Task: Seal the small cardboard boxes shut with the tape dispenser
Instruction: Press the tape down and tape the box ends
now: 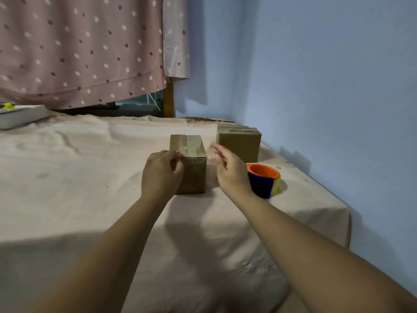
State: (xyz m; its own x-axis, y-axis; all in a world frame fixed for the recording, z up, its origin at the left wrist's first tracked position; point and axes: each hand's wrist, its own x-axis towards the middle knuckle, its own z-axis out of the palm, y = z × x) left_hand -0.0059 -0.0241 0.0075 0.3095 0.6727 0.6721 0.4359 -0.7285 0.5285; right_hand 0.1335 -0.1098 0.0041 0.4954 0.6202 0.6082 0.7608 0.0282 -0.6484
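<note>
while looking forward and down along two bare forearms, takes in a counter [79,177] draped in a pale pink cloth, set against a blue wall on the right.

near the middle, standing upright on the cloth, the near box [194,175]: small, brown cardboard, flaps down, clear tape strips crossing its top and running over the near edge.

clenched on that box's near left top corner, the left hand [161,172], fingers curled against the edge crossed by the tape; cannot tell whether pinching the tape end or only pressing it.

just right of the box, lifted off the cloth, the right hand [230,170]: released, fingers loosely bent, grasping nothing, touching neither box.

farther back and to the right, apart from the first, the far box [239,145]: also brown cardboard, closed, top seemingly taped.

nearer than the far box and just right of the right wrist, lying on the cloth, the tape dispenser [266,181]: orange ring inside, dark blue body, yellow on its right side. partly hidden behind the wrist, held by neither hand.

at the far left edge, a thick white book [20,116] with something yellow on top, too cut off to name.

behind the counter, a pink curtain [79,48] with light and dark spots, hanging above a dark strip of window.
</note>
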